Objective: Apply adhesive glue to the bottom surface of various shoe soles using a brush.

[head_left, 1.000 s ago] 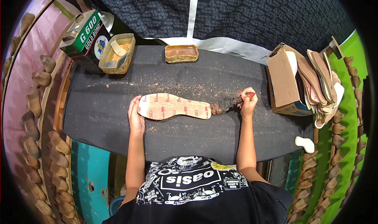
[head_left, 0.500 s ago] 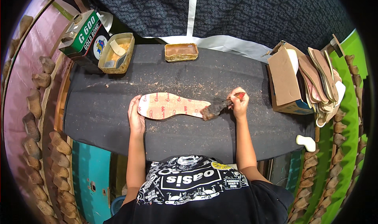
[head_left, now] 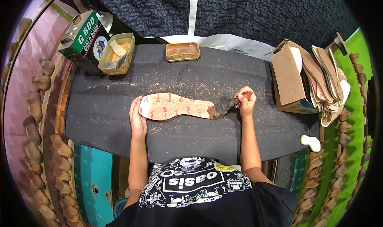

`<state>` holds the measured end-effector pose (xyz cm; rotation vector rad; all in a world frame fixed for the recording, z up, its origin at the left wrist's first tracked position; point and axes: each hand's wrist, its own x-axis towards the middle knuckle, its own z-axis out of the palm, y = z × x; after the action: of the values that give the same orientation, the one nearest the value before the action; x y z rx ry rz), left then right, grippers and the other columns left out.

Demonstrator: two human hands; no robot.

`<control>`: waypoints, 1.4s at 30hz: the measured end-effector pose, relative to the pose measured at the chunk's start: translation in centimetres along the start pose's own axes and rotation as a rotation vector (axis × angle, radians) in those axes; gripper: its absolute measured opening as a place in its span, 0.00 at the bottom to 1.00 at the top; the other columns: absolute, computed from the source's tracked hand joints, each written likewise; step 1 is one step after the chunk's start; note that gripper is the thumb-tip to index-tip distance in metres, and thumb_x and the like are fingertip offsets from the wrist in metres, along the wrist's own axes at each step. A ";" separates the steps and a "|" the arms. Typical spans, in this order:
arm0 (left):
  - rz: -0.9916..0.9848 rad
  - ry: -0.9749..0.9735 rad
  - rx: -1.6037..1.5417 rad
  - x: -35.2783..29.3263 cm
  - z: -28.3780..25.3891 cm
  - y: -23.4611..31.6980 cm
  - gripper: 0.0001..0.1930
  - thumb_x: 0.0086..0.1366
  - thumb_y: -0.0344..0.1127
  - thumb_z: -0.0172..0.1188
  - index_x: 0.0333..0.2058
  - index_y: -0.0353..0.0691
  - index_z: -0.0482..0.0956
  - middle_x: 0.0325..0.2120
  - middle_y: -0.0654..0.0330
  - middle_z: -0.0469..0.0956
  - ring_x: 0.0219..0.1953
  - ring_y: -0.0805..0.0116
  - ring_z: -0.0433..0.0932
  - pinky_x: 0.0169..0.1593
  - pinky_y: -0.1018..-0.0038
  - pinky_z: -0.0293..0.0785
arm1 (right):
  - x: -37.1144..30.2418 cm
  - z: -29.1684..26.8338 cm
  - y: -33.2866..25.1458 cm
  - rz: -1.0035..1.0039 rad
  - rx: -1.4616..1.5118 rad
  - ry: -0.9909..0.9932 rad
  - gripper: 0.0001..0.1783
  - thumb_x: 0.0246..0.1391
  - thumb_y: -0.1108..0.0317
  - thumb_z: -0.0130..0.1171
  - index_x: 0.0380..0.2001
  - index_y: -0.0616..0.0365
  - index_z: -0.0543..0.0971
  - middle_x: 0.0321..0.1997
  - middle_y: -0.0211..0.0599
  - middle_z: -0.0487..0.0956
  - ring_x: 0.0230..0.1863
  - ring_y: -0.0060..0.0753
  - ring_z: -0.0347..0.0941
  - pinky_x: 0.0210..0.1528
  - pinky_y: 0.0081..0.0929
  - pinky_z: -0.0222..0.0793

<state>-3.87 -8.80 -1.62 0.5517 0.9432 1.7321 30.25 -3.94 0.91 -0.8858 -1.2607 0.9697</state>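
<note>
A shoe insole (head_left: 173, 107), tan with red print, lies lengthwise over the dark table. My left hand (head_left: 137, 114) grips its broad left end, the thumb along the edge and the other fingers partly hidden beneath. In my right hand (head_left: 245, 102) is a brush (head_left: 224, 108) with a red-tipped handle, the fingers closed around it. Its dark, clotted bristles meet the insole's narrow right end. Behind them, at the table's far edge, stands a shallow rectangular tub (head_left: 182, 57) with brownish contents.
Wood-like crumbs litter the black table cover (head_left: 223, 143). At the back left stand a green-and-black metal can (head_left: 81, 43) and a yellowish tub (head_left: 129, 61) holding small tools. A cardboard box (head_left: 291, 81) full of insoles stands right, with a white sole-shaped piece (head_left: 310, 142) nearer me. Shoe lasts line both sides.
My right hand has moved slightly right and up with the brush, its bristles sliding outward to the insole's narrow tip. My left hand and the insole stay in place.
</note>
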 end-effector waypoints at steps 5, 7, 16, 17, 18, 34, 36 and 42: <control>-0.004 -0.009 -0.016 0.2 -0.3 -0.1 0.11 0.60 0.31 0.42 0.40 0.34 0.65 0.36 0.60 0.69 0.41 0.74 0.68 0.45 0.79 0.63 | 0.2 -0.4 -0.1 -0.030 0.061 0.013 0.03 0.40 0.72 0.46 0.19 0.60 0.66 0.17 0.32 0.69 0.11 0.14 0.59 0.10 0.10 0.53; -0.005 -0.012 -0.001 0.3 -0.2 -0.2 0.11 0.60 0.31 0.42 0.39 0.34 0.65 0.36 0.60 0.69 0.41 0.74 0.68 0.45 0.79 0.64 | 0.4 0.1 0.4 -0.071 0.016 0.023 0.03 0.40 0.72 0.46 0.19 0.60 0.66 0.17 0.32 0.69 0.11 0.14 0.59 0.10 0.10 0.53; -0.038 -0.095 -0.141 0.6 -0.4 0.1 0.15 0.59 0.36 0.42 0.42 0.33 0.65 0.40 0.57 0.69 0.44 0.70 0.67 0.48 0.75 0.64 | 2.9 3.3 0.0 0.083 0.271 0.497 0.05 0.50 0.68 0.46 0.30 0.57 0.67 0.16 0.33 0.69 0.12 0.19 0.63 0.11 0.13 0.58; -0.045 -0.104 -0.155 0.4 0.0 0.2 0.16 0.59 0.37 0.42 0.43 0.33 0.65 0.41 0.57 0.68 0.45 0.69 0.67 0.49 0.75 0.63 | 3.5 3.6 0.0 0.120 0.229 0.438 0.11 0.51 0.63 0.48 0.33 0.59 0.67 0.19 0.34 0.70 0.15 0.21 0.67 0.15 0.14 0.62; -0.062 -0.137 -0.187 0.2 0.2 0.4 0.17 0.60 0.38 0.42 0.44 0.32 0.65 0.42 0.56 0.67 0.46 0.68 0.66 0.50 0.73 0.62 | 4.2 4.2 0.0 0.105 0.239 0.432 0.11 0.51 0.63 0.48 0.33 0.59 0.67 0.19 0.34 0.70 0.15 0.21 0.67 0.15 0.14 0.62; -0.451 -0.528 -0.683 -1.9 1.6 0.7 0.28 0.57 0.55 0.37 0.56 0.62 0.45 0.56 0.61 0.48 0.58 0.56 0.48 0.55 0.52 0.46 | 14.0 11.1 6.9 0.215 0.173 0.077 0.17 0.49 0.56 0.51 0.32 0.59 0.64 0.23 0.36 0.71 0.20 0.21 0.69 0.23 0.15 0.68; -0.447 -0.546 -0.654 -2.0 2.0 0.8 0.27 0.58 0.54 0.37 0.56 0.63 0.44 0.56 0.61 0.48 0.57 0.56 0.48 0.55 0.52 0.47 | 13.8 10.7 6.8 0.254 0.208 0.077 0.18 0.48 0.55 0.51 0.33 0.59 0.64 0.23 0.36 0.71 0.21 0.21 0.68 0.24 0.15 0.68; -0.424 -0.556 -0.698 -2.5 2.7 1.0 0.32 0.57 0.56 0.37 0.56 0.45 0.46 0.56 0.55 0.49 0.57 0.54 0.48 0.57 0.54 0.43 | 11.6 8.7 4.1 0.611 0.435 0.089 0.27 0.44 0.50 0.54 0.36 0.63 0.62 0.25 0.43 0.70 0.22 0.25 0.68 0.25 0.19 0.68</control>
<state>-1.52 -10.43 1.00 0.3038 0.0266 1.2943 21.80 8.45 2.07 -0.9660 -0.6571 1.5944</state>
